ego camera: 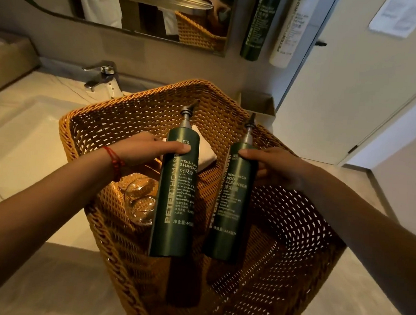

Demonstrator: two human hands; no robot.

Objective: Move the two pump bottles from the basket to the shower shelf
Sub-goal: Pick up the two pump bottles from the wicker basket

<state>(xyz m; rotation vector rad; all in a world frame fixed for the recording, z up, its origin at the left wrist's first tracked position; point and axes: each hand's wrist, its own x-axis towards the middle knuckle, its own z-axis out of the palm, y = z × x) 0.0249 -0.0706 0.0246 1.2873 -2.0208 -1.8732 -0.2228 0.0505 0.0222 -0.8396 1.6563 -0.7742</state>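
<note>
Here, the left hand is gripping a dark green shampoo pump bottle near its shoulder, thumb lying across the front and the other fingers wrapped behind it. The right hand is clasping a matching body cleanser pump bottle in the same way, thumb pressing on the front just below the neck. Both bottles are standing upright and side by side, close but not touching, over the open top of the woven wicker basket; whether their bases are resting on anything is unclear. Inside the basket, a clear drinking glass is lying beside the shampoo bottle, and a folded white towel is showing behind it. The basket is sitting beside a white sink with a chrome faucet. A red cord bracelet is circling the left wrist.
</note>
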